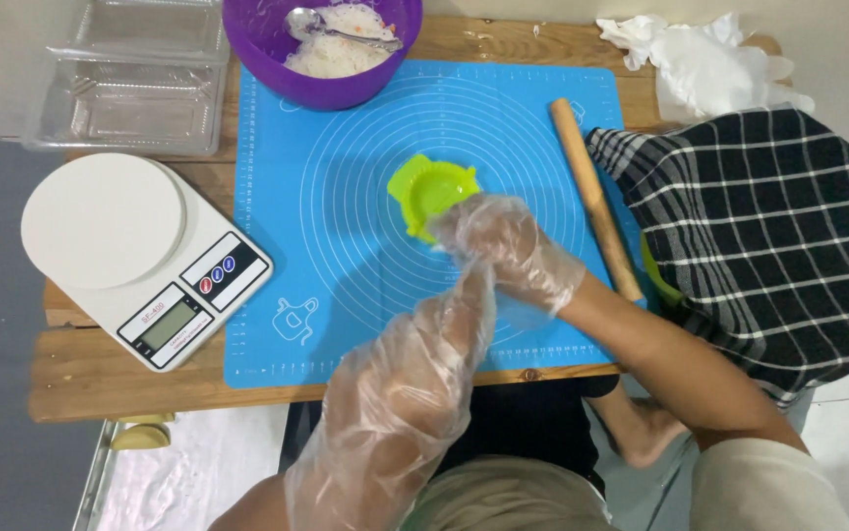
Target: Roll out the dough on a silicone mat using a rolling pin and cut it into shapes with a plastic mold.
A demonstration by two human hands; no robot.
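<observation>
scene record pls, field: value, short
surface: wooden table with blue silicone mat
right hand: gloved, on green dumpling mould
left hand: gloved, fingertips touching right hand
bowl: purple bowl, white filling and spoon inside
scale: white kitchen scale, left of mat
roller: wooden rolling pin, right edge of mat
cloth: black checked cloth, far right

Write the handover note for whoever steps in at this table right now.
Right hand, in a clear glove, rests on the green dumpling press at the middle of the blue silicone mat.
Left hand, also gloved, reaches toward the right hand, fingertips at its wrist; holds nothing visible.
Purple bowl of white filling with a spoon sits at the mat's top edge; rolling pin lies right of the press.
No finished dumplings in view.
</observation>
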